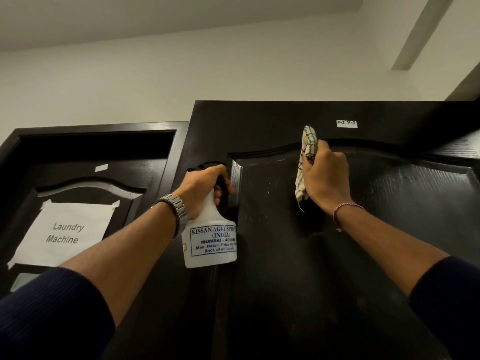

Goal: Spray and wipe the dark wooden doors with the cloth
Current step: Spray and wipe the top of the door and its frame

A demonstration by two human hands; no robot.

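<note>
Right hand point(326, 178) grips the cloth point(306, 162) against the dark door point(389, 203) at centre frame; left hand point(202, 188) holds the spray bottle point(210, 240).

The spray bottle point(210, 237) head hides under gripping fingers — its label's right edge curves away.

The open dark door point(363, 229) fills the right and middle of the view, and its broad raised panel lies bare to the right of and below the right hand point(324, 178), which presses a checked cloth point(305, 162) against the panel's upper moulding. The left hand point(200, 188) grips a white spray bottle point(210, 237) just beside the panel's left edge, crowding that strip. Farther left, a taped paper sign point(65, 232) covers much of the second door point(85, 178).
</note>
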